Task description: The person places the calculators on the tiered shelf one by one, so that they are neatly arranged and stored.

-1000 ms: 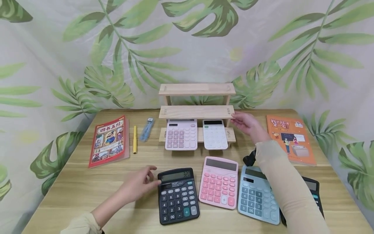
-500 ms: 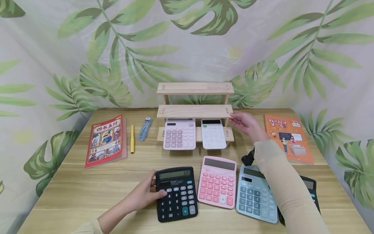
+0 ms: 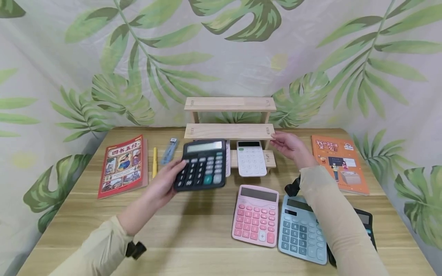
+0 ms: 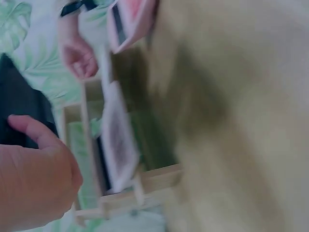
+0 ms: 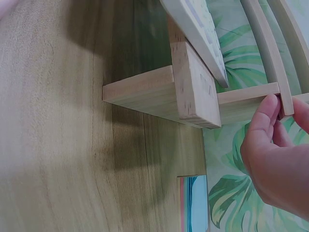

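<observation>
My left hand (image 3: 162,184) grips a black calculator (image 3: 203,165) by its left edge, thumb on top, raised off the table in front of the wooden tiered shelf (image 3: 229,131). In the left wrist view the same calculator (image 4: 19,106) is blurred and partly cut off. At the shelf's right side, the fingers of my right hand (image 3: 293,147) pinch the end of the middle board, as the right wrist view also shows. A white calculator (image 3: 251,159) leans on the lowest tier. Beside it, a pale pink calculator (image 3: 228,161) is mostly hidden behind the black one.
On the table lie a pink calculator (image 3: 256,214), a blue calculator (image 3: 298,230) and a second black calculator (image 3: 366,226) partly under my right sleeve. A red book (image 3: 122,165), yellow pen (image 3: 154,161) and small blue packet (image 3: 170,151) lie left, an orange book (image 3: 340,165) right.
My left hand has taken hold of the black calculator and lifted it from the table, up and forward toward the shelf. The right hand has stayed at the board's end.
</observation>
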`<state>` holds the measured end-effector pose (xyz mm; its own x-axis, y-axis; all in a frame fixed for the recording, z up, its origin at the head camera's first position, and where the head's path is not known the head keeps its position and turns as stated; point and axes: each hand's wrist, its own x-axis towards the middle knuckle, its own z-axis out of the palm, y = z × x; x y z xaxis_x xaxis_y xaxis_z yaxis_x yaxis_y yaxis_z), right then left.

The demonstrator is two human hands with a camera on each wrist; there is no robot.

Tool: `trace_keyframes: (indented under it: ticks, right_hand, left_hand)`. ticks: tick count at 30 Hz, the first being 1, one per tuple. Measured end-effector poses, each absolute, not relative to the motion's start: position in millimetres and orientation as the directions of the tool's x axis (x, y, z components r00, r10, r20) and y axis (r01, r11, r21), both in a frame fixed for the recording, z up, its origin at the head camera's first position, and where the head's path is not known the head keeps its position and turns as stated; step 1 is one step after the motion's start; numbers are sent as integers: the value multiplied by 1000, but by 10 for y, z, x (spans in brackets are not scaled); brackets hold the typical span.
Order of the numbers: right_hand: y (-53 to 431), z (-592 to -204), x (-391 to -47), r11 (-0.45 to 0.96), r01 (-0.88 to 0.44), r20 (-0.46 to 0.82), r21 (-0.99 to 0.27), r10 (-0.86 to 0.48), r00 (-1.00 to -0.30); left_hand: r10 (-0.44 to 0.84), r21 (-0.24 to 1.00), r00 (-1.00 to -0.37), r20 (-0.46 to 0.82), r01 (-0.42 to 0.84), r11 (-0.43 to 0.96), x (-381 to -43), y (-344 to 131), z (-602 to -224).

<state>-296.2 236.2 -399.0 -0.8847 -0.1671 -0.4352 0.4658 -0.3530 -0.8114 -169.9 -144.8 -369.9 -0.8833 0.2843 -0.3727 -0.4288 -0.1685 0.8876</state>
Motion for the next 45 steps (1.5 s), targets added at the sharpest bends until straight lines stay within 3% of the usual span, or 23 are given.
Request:
trace_keyframes:
  ticks: [6, 16, 25, 35, 45]
  right_hand:
    - [2378, -3995, -2956, -350, 461, -432, -815, -163, -887]
    - [2368, -3994, -2965, -331, 457, -426, -825, -165, -889]
    - [2345, -4009, -2971, -340, 460, -428, -820, -168, -888]
    - [2370, -4011, -2982, -363, 455, -430, -813, -153, -890]
    - [2353, -4011, -2959, -374, 452, -429, -810, -149, -891]
  left_hand:
    - [286, 886, -889, -359, -421, -196, -2268, -1262, -3497]
    - [0, 945, -945, -328, -328, 23, -2866, -1045, -3646]
    - [-4, 936, -942, -336, -334, 109, -2795, -1017, -3657]
    - [-177, 950, -977, -115, -160, 267, -2666, -863, -3829]
    - [-321, 965, -945, -67, -143, 220, -2644, -708, -3904]
